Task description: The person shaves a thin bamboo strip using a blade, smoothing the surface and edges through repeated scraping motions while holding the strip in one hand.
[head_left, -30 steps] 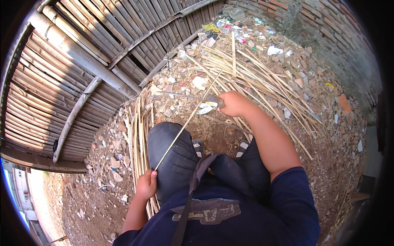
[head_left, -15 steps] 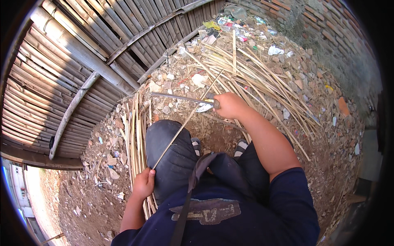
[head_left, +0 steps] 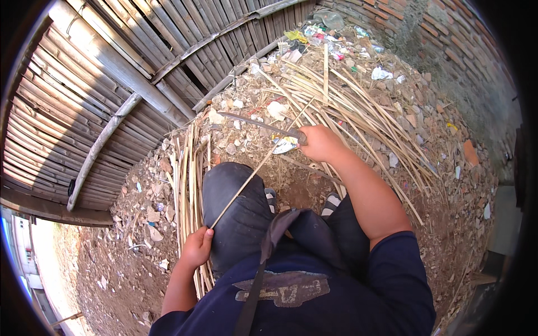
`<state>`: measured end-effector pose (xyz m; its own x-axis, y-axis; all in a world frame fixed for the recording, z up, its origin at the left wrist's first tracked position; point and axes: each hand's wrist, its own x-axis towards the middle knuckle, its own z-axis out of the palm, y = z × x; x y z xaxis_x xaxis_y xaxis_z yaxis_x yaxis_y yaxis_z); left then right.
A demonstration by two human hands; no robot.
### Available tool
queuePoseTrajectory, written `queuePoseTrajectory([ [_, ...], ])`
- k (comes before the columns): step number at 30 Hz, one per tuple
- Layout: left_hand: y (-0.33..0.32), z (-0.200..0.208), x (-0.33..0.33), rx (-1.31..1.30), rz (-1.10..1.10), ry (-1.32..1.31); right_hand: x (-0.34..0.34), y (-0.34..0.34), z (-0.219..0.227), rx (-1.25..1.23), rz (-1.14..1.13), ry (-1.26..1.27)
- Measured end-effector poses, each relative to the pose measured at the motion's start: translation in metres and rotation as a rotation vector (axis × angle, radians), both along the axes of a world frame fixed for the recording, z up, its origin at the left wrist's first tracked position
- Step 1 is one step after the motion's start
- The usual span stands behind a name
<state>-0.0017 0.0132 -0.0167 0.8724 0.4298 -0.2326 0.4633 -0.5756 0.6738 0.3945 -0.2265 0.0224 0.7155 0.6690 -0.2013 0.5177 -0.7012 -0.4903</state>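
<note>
My left hand is closed around the near end of a thin bamboo strip, beside my left knee. The strip slants up and away to the right across that knee. In my right hand is the handle of a long-bladed knife, its blade pointing left and crossing the strip toward its far end. Whether the edge touches the strip I cannot tell. A bundle of split bamboo strips lies along the left side of my left leg. More loose bamboo strips are spread on the ground ahead and to the right.
A bamboo-slat wall with poles runs along the left, and a brick wall stands at the far right. Rubble and stones cover the ground. Litter is heaped in the far corner. A dark strap hangs down my front.
The knife blade has turned, its tip moving away from me, and my right hand has shifted slightly right. My left hand keeps its hold on the strip. The view has shifted a little.
</note>
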Motion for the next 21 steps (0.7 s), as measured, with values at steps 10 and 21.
queuePoseTrajectory([
  [10, 0.002, 0.007, 0.002, -0.04, -0.03, 0.062, -0.03, 0.009, 0.006, -0.09, 0.296, -0.233],
  [21, 0.012, -0.001, -0.003, -0.102, -0.026, 0.111, -0.029, 0.008, -0.002, 0.025, 0.134, -0.198],
])
